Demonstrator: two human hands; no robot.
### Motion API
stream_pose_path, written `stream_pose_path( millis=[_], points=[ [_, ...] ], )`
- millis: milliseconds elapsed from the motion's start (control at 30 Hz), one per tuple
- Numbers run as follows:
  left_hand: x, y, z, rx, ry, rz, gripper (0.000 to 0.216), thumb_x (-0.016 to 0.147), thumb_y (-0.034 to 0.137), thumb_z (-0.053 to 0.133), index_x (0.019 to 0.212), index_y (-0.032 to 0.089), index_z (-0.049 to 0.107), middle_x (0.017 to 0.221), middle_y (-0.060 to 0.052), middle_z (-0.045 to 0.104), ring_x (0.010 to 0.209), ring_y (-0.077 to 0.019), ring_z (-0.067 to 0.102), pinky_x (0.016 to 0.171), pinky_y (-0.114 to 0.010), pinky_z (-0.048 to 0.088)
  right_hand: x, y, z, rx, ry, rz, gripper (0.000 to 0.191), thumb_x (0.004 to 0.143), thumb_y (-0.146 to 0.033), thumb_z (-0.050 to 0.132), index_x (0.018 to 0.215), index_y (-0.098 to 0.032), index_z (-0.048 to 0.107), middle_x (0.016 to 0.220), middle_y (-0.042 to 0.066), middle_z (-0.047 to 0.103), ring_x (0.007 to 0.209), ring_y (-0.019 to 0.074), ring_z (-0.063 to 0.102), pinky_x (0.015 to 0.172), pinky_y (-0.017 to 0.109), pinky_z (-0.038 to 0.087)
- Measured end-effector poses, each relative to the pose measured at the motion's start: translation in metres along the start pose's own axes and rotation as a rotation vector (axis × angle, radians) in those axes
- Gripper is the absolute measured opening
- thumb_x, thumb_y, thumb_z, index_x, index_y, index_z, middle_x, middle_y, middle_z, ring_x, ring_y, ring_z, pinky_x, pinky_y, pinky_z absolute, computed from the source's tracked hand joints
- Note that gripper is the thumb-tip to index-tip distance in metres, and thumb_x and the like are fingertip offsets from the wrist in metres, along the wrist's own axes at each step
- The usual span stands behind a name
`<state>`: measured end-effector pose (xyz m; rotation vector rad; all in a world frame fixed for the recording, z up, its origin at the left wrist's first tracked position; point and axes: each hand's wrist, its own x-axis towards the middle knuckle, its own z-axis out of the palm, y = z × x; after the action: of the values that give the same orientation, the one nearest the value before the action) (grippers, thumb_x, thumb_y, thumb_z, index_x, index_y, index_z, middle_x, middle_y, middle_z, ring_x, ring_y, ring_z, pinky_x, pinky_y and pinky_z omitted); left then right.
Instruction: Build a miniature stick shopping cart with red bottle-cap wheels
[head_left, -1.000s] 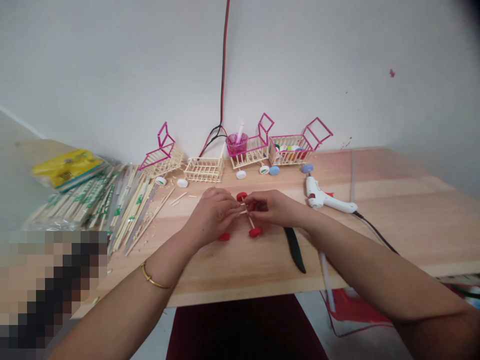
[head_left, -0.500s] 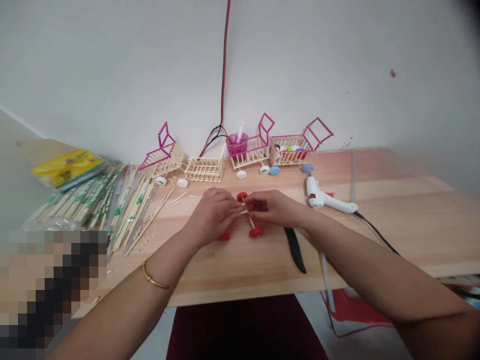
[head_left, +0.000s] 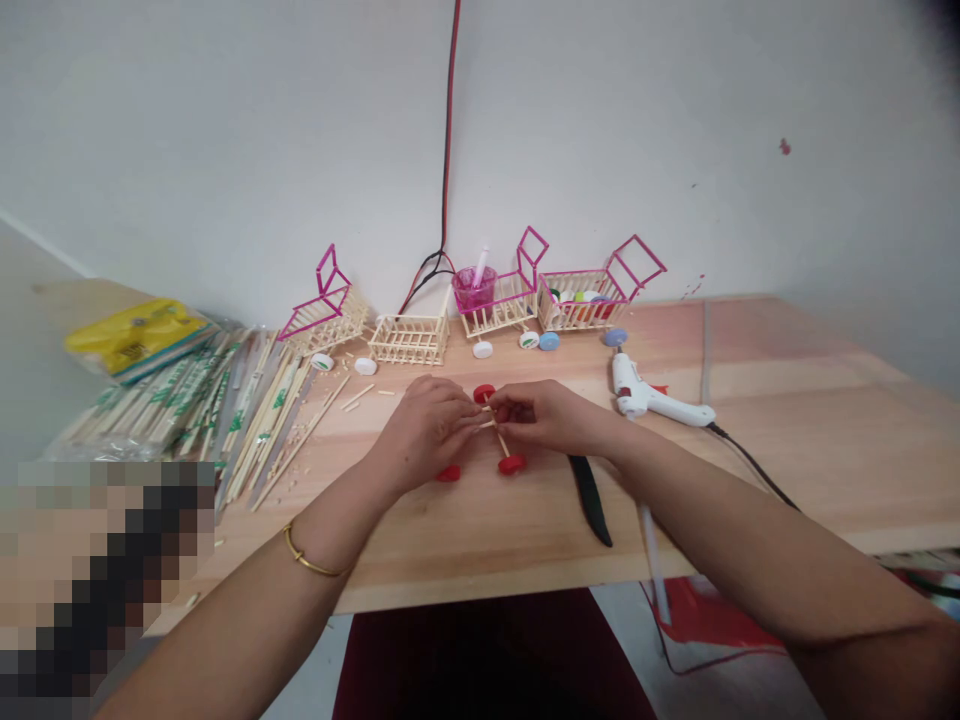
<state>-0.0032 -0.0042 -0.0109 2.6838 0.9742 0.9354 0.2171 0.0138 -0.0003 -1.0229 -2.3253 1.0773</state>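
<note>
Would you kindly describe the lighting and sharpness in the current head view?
Head view: soft, fairly even light over the pale wooden table; head view: dark upper right corner, pixelated block at lower left; head view: bare left hand and bare right hand fairly clear, thin pale wooden stick between red round wheels softer in detail.

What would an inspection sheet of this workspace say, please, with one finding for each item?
Surface: wooden table, reddish tint toward the back.
Job's things: red-wheeled stick frame; white glue gun at right.
Clutter: packaged sticks and loose sticks at left; dark blade-like object.
Grip: left hand and right hand hold the red-wheeled stick frame; fingertip contact partly hidden.
Cables: black cord from the white glue gun; red-and-black cable down the wall.
Surroundings: four stick carts along the wall.
</note>
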Motion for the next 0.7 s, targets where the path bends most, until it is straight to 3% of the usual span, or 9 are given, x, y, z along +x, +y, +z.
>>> stream_pose_path(
  millis=[700],
  points=[
    [-0.0007,-0.0008,0.0014,-0.006,0.005,0.003,0.015,0.089,0.026,0.06,0.096,0.02,0.072,0.095,-0.006,0.075,0.094,-0.0217,0.064,0.087,-0.042,0.047,0.0008,0.0035,0.0009,0.022,-0.002,0.0,0.017,0.078,-0.019,0.057,0.092,-0.016,0.065,0.078,0.002,0.065,0.069,0.0131,0.058,0.066,0.026,0.046]
  ],
)
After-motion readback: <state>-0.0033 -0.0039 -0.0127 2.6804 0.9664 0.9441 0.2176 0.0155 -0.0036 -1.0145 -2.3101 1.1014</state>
